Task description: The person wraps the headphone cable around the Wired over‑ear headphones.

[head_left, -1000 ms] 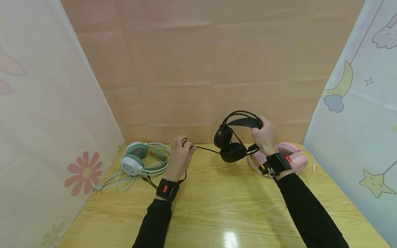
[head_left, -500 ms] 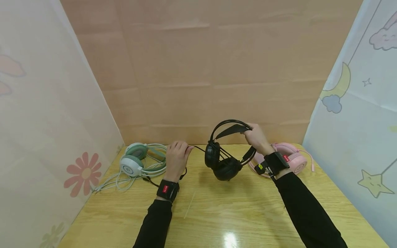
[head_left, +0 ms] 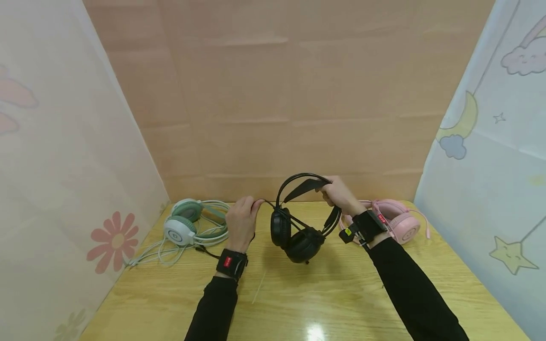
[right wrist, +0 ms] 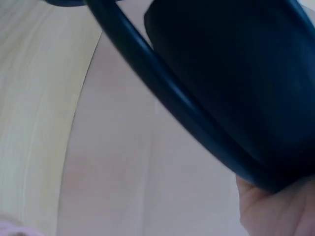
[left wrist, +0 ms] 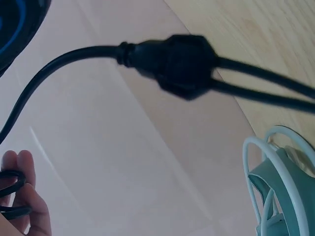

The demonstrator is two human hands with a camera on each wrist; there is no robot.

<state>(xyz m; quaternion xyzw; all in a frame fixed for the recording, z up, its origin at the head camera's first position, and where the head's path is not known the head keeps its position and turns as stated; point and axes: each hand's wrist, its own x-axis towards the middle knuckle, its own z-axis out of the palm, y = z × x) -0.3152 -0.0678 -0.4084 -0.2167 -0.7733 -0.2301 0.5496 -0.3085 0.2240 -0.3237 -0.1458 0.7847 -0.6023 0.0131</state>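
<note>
Black headphones (head_left: 304, 247) hang tilted above the middle of the table, ear cups downward. My right hand (head_left: 341, 195) grips their headband, which fills much of the right wrist view as a dark band (right wrist: 236, 83). To the left, my left hand (head_left: 241, 222) holds the black cable (head_left: 268, 202) that leads to the headphones. The left wrist view shows loops of it between my curled fingers (left wrist: 37, 209). A thick black cable joint (left wrist: 184, 66), with two strands leaving one end, crosses that view. Part of the cable hides behind my left hand and wrist.
White and green headphones (head_left: 181, 232) with coiled pale cable lie at the table's back left. Pink headphones (head_left: 405, 227) with a thin microphone arm lie at the back right, partly behind my right wrist. A brown paper wall (head_left: 290, 94) closes the back of the wooden table (head_left: 324, 303).
My right hand has carried the black headphones left and down, closer to my left hand. The cable between them has less visible length. My left hand has shifted slightly left and keeps the cable.
</note>
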